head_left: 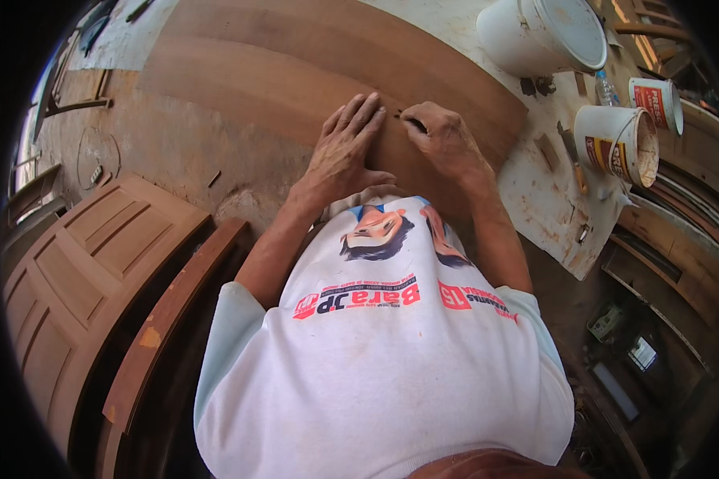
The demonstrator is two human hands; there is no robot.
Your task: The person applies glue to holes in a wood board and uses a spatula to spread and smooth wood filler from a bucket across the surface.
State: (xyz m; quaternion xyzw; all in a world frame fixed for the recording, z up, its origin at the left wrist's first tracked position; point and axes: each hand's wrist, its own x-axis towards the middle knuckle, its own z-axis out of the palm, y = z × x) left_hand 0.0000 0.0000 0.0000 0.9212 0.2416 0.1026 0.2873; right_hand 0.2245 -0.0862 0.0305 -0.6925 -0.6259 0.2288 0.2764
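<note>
A broad brown wooden board (256,64) lies across the worktable before me. My left hand (342,153) rests flat on its near part, fingers stretched out and the thumb apart. Just right of it, my right hand (443,137) is closed over the board, thumb and fingers bent together. A dark gap or object shows between them, and I cannot make out what they hold, if anything. Small dark marks (399,115) sit on the wood by the right fingertips.
To the right stand a big white bucket (527,36) and smaller tubs (603,144). A putty knife (577,172) lies on the stained white sheet (563,223). At left lean a panelled wooden door (124,231) and a reddish plank (172,319). Wood pieces fill the right side.
</note>
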